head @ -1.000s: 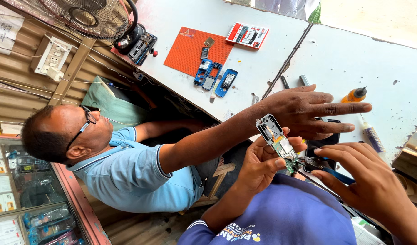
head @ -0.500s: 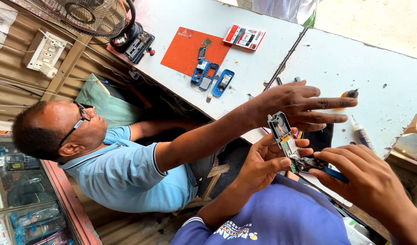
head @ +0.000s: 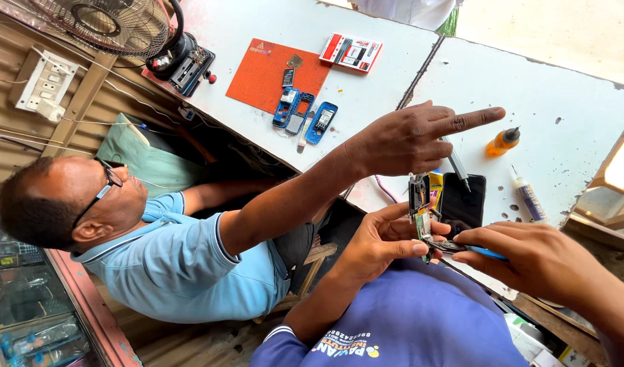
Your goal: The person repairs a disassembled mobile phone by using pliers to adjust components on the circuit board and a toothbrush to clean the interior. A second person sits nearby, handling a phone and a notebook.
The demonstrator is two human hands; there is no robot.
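Two hands, left hand (head: 376,241) gripping circuit board (head: 419,212), right hand (head: 529,255) pinching tool (head: 472,250)

You've got a flat orange rubber mat (head: 266,75) with bright blue plastic phone frames (head: 302,117) on that white table (head: 387,81). Small orange glue bottle (head: 501,142) too, and your co-worker's polo shirt (head: 189,268) is light blue.

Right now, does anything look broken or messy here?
Yes. The phone in the left hand is open, its insides bare, while the right hand works on it with a blue-handled tool. More phone pieces lie scattered beside the orange mat.
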